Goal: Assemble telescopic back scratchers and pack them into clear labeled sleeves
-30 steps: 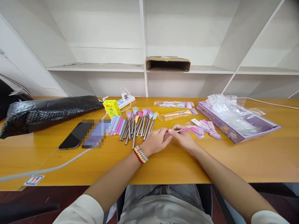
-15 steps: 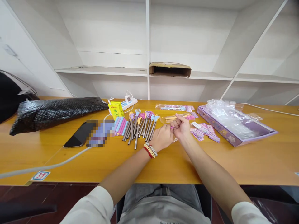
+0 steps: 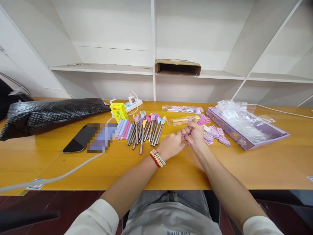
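My left hand (image 3: 172,143) and my right hand (image 3: 195,133) meet above the table, both closed around a back scratcher (image 3: 204,120). Its pink hand-shaped head sticks out past my right hand. A bit of purple-pink handle shows between the two fists; the rest is hidden by fingers. Left of my hands lies a pile of metal-shafted back scratchers (image 3: 146,129) with hand-shaped heads in several colours. Beside the pile sit pink and blue handle sleeves (image 3: 124,129). Just beyond my hands is a bagged back scratcher (image 3: 179,121) with a yellow handle.
Purple printed cards (image 3: 216,133) and a purple box (image 3: 241,138) with clear bags (image 3: 246,122) are on the right. Another bagged set (image 3: 182,109) lies behind. Leftward are a yellow carton (image 3: 119,112), power strip (image 3: 134,105), phone (image 3: 79,138), black wrapped package (image 3: 53,112) and white cable (image 3: 73,171).
Both hands have shifted slightly right, still together on the back scratcher. My right thumb has bent down from its raised position, and more of the pink head shows. The view has moved a little.
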`<action>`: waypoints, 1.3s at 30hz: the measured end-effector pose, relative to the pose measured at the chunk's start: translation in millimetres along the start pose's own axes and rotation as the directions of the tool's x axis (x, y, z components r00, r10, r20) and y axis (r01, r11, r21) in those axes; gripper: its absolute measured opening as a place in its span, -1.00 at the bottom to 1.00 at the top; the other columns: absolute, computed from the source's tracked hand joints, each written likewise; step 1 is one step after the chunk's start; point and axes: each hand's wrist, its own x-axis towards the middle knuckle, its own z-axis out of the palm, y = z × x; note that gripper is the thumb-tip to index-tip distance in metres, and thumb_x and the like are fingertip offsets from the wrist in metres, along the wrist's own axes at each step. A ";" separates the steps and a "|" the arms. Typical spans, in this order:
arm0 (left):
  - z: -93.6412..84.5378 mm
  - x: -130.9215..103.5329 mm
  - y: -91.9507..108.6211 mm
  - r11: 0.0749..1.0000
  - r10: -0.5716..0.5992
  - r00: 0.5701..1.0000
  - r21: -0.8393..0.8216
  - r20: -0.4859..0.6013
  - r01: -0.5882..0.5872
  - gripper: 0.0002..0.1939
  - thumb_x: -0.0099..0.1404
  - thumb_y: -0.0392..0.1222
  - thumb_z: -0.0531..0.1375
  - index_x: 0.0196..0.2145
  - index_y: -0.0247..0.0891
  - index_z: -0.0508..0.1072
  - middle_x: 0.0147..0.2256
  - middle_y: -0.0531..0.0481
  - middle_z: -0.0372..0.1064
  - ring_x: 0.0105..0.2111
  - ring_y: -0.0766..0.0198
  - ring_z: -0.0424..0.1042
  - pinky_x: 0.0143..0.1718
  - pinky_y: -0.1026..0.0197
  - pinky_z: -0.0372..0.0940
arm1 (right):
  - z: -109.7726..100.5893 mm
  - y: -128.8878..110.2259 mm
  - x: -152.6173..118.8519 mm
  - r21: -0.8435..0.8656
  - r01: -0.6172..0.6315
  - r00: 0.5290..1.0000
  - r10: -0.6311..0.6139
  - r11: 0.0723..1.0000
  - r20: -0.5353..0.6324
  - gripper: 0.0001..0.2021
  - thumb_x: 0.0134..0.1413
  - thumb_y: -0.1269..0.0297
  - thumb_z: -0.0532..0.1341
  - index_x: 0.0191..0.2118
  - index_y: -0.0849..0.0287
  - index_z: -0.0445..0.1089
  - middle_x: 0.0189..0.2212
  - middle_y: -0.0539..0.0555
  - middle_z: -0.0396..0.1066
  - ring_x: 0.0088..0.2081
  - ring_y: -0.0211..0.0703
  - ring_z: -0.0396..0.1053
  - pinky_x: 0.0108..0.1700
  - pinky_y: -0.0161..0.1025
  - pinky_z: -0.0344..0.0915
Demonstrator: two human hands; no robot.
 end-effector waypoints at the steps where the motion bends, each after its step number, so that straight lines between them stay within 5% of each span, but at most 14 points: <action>1: 1.3 -0.9 -0.1 1.000 -0.010 1.000 -0.005 -0.010 0.010 -0.40 0.24 0.30 -0.18 -0.12 -0.27 0.26 -0.33 -0.16 0.41 -0.33 0.04 0.44 -0.42 0.16 0.23 | -0.4 -1.3 -0.7 -0.012 0.001 1.000 0.000 1.000 0.014 -0.35 -0.34 0.43 0.30 -0.52 0.18 -0.37 -0.79 -0.23 -0.30 -0.79 -0.48 -0.28 -0.77 -0.41 -0.21; 8: -8.5 -7.8 -5.1 0.993 -0.116 0.993 0.033 -0.011 0.116 -0.34 0.13 0.41 -0.12 -0.31 -0.26 0.39 -0.43 -0.13 0.40 -0.38 0.11 0.43 -0.41 0.19 0.21 | -29.4 -55.8 27.0 0.017 0.167 0.974 -0.162 0.986 -0.159 -0.47 -0.27 0.46 0.19 -0.54 0.20 -0.35 -0.77 -0.18 -0.36 -0.76 -0.46 -0.27 -0.73 -0.40 -0.16; 13: -16.4 -5.3 -8.3 0.989 -0.062 0.998 0.134 -0.031 0.066 -0.32 0.22 0.33 -0.24 -0.29 -0.25 0.42 -0.45 -0.14 0.41 -0.41 0.10 0.43 -0.42 0.18 0.19 | -61.0 -96.6 42.0 0.134 0.102 0.969 -0.068 0.986 -0.239 -0.59 -0.07 0.39 0.07 -0.56 0.18 -0.33 -0.77 -0.15 -0.36 -0.74 -0.39 -0.28 -0.69 -0.34 -0.15; 20: -50.3 -4.7 -49.2 0.959 -0.012 1.000 0.285 0.000 0.012 -0.38 0.21 0.31 -0.16 -0.43 -0.23 0.45 -0.51 -0.12 0.39 -0.44 0.12 0.41 -0.43 0.20 0.16 | -136.2 -171.4 38.5 0.254 0.355 0.874 -0.222 0.900 -0.433 -0.71 -0.03 0.40 -0.09 -0.65 0.16 -0.23 -0.77 -0.13 -0.28 -0.72 -0.46 -0.31 -0.64 -0.38 -0.24; 24: -63.6 -23.1 -72.8 0.919 -0.013 1.000 0.394 -0.004 0.013 -0.54 0.26 0.15 -0.08 -0.47 -0.21 0.42 -0.54 -0.08 0.39 -0.47 0.14 0.40 -0.46 0.22 0.12 | -179.7 -223.7 23.5 0.376 0.499 0.811 -0.267 0.781 -0.521 -0.70 -0.08 0.49 -0.03 -0.70 0.20 -0.14 -0.79 -0.12 -0.22 -0.71 -0.49 -0.23 -0.61 -0.36 -0.18; 27: -68.0 -41.4 -82.3 0.912 0.039 0.999 0.410 -0.017 -0.028 -0.63 0.25 0.06 -0.04 -0.45 -0.20 0.42 -0.54 -0.05 0.40 -0.48 0.16 0.39 -0.47 0.23 0.09 | -200.3 -249.8 11.4 0.348 0.516 0.790 -0.276 0.783 -0.548 -0.71 -0.10 0.51 0.01 -0.71 0.22 -0.08 -0.79 -0.09 -0.14 -0.70 -0.50 -0.17 -0.59 -0.35 -0.18; 33: -79.5 -66.8 -74.7 0.925 0.083 0.983 0.381 -0.161 -0.016 -0.62 0.25 0.07 -0.03 -0.46 -0.23 0.39 -0.49 -0.06 0.41 -0.48 0.20 0.38 -0.52 0.25 0.03 | -202.9 -264.3 6.3 0.267 0.495 0.819 -0.341 0.827 -0.461 -0.71 -0.01 0.50 -0.04 -0.70 0.23 0.00 -0.79 -0.09 -0.05 -0.70 -0.52 -0.10 -0.60 -0.37 -0.17; 36: -81.3 -82.2 -75.3 0.912 0.115 0.974 0.410 -0.194 -0.026 -0.62 0.30 0.03 -0.07 -0.43 -0.24 0.39 -0.47 -0.04 0.40 -0.48 0.25 0.37 -0.51 0.25 0.04 | -195.3 -262.0 10.9 0.232 0.448 0.840 -0.318 0.864 -0.439 -0.63 0.11 0.31 0.04 -0.69 0.24 0.05 -0.80 -0.11 -0.06 -0.71 -0.51 -0.09 -0.59 -0.36 -0.13; 39: -76.5 -99.4 -85.0 0.899 0.160 0.958 0.436 -0.237 -0.042 -0.68 0.33 -0.05 -0.07 -0.35 -0.23 0.41 -0.44 -0.03 0.41 -0.43 0.25 0.38 -0.44 0.24 0.13 | -189.9 -252.7 16.5 0.268 0.407 0.862 -0.270 0.873 -0.430 -0.57 0.03 0.10 0.16 -0.68 0.26 0.08 -0.78 -0.13 -0.04 -0.71 -0.52 -0.06 -0.60 -0.39 -0.14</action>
